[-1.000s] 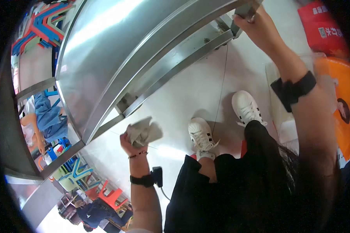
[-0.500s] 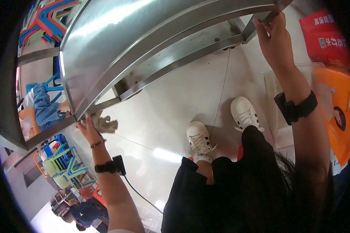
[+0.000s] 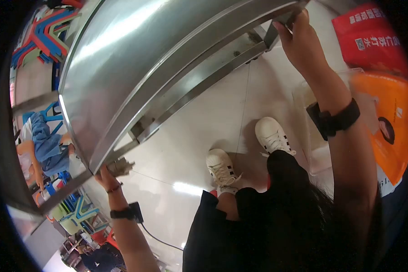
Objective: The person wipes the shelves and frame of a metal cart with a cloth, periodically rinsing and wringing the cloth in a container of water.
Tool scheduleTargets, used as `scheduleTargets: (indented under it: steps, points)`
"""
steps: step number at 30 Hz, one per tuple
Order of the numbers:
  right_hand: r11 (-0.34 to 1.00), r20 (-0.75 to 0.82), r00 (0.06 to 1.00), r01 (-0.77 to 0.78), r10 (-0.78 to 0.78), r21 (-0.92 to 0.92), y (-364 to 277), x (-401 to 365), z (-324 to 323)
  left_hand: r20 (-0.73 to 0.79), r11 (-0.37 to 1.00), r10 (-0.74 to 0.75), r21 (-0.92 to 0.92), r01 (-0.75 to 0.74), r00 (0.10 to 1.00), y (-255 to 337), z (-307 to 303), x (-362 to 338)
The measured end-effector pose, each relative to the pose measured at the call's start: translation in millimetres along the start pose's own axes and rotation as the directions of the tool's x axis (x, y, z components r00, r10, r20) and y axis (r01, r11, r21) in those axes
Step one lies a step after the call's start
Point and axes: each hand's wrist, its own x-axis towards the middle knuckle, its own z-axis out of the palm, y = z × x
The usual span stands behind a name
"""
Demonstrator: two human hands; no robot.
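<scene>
A stainless steel table [image 3: 118,77] with a shiny top and a lower shelf [image 3: 190,88] fills the upper left of the head view. My left hand [image 3: 108,180] is closed on its near left corner, with the fingertips partly hidden by the frame. At the far right corner, my right hand [image 3: 299,43] grips the metal edge, thumb apart from the curled fingers. A greyish, rag-like thing [image 3: 120,167] shows beside my left hand, under the corner. Black straps with small devices sit on both forearms.
My white sneakers [image 3: 220,165] stand on the tiled floor [image 3: 181,149]. To the right are a clear plastic bin [image 3: 319,154], a red bag [image 3: 367,38] and an orange bag [image 3: 390,131]. Stacked colored stools [image 3: 45,31] and a person in blue denim [image 3: 50,140] are at the left.
The table's left corner and my left hand sit lower in the view, and my right hand has shifted left. Both hands stay on the table. The whole view has also shifted.
</scene>
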Motion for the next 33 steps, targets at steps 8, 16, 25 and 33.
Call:
scheduleTargets:
  steps: [8,16,25,33]
  points:
    - [0.981,0.012,0.983,0.181,-0.181,-0.066,33.7,38.3,-18.1,0.038,0.998,-0.015,0.065,0.012,0.999,-13.4,-25.7,-120.7]
    - [0.998,-0.019,1.0,0.015,-0.016,-0.063,68.5,46.2,-17.3,0.201,0.985,0.102,0.114,-0.126,0.974,15.1,24.4,-206.4]
    - [0.999,-0.24,0.97,-0.05,0.046,-0.009,50.3,-36.5,-5.5,0.261,0.992,0.124,-0.019,-0.123,0.958,13.9,52.7,-166.2]
    - [0.899,0.096,0.926,0.324,-0.365,0.293,-76.6,-90.0,-63.9,0.419,0.99,0.072,0.084,-0.117,0.905,77.7,100.6,-166.7]
